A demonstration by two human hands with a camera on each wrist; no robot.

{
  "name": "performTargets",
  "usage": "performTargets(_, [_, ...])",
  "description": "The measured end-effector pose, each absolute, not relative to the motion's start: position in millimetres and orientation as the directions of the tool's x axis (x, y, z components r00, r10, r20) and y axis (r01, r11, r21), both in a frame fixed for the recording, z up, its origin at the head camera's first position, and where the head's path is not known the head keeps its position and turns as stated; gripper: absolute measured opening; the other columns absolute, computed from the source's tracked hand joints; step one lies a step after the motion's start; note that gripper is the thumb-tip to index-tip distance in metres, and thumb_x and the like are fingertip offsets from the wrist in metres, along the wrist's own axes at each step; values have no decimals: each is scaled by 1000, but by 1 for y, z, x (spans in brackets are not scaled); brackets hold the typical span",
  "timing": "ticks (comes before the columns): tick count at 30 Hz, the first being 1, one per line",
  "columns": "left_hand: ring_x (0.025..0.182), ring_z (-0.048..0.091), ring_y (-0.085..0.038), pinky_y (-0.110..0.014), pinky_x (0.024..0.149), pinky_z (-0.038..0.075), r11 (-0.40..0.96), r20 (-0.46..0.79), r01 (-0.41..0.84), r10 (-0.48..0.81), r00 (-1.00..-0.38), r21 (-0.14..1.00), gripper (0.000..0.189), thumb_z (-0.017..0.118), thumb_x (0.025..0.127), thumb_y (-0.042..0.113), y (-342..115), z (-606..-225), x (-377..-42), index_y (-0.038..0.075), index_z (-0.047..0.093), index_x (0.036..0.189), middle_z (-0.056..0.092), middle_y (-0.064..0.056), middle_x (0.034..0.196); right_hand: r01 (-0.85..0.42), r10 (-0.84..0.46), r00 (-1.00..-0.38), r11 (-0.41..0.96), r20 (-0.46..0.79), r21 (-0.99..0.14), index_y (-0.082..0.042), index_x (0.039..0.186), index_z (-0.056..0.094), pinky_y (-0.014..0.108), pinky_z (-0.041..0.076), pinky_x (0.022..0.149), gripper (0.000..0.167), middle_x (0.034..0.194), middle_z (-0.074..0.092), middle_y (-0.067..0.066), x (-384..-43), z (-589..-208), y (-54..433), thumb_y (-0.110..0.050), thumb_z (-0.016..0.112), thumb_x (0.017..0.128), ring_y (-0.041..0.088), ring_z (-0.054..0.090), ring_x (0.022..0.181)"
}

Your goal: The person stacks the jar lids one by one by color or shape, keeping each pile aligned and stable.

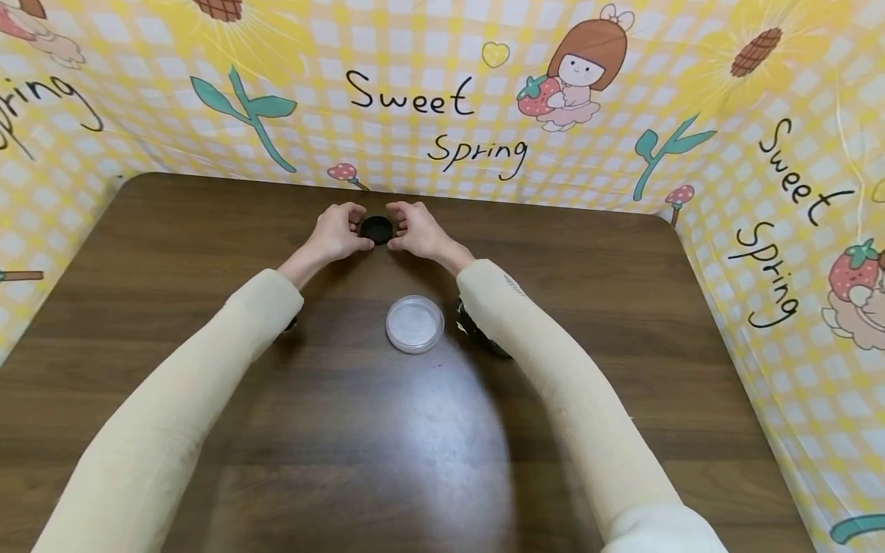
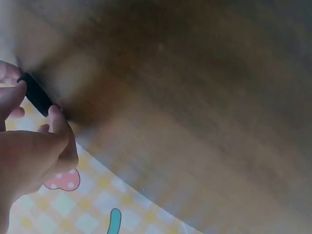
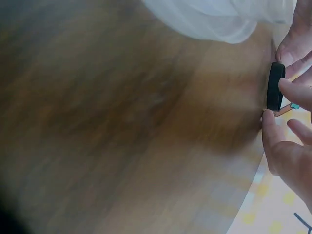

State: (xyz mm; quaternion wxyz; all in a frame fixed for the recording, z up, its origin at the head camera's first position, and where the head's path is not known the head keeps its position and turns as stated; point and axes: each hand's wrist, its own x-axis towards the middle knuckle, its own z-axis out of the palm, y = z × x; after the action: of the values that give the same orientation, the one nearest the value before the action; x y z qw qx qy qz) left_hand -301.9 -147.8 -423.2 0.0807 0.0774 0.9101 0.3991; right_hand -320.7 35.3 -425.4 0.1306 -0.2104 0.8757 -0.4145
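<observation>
A small, round black lid, shallow with a raised rim, is near the far edge of the table between both hands. My left hand holds its left side, thumb at the near edge and fingers curled behind. From the opposite side my right hand grips the rim in the same way. Seen edge-on in the left wrist view, the black lid has fingertips at both ends. In the right wrist view the lid shows its thin side, with the right fingertips against it.
Nearer on the wooden table stands a clear round dish. A dark object with pale patches is partly hidden under the right sleeve. Another dark thing peeks from behind the left cuff. Checked yellow cloth hangs behind the table.
</observation>
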Motion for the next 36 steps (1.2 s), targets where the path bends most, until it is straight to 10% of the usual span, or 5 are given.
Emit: performTargets(36, [102,60,-35,-43,92,46,645,-61,68,175,-983,762,46,76,81,3,-142,-423,-297,-8,58,122,61,-27,112,-227,-457,-885,596,-92,-770,-1,130,56,23,46,86,52,119,61,14,-324,-428,31,-4,76,83,21,59,103])
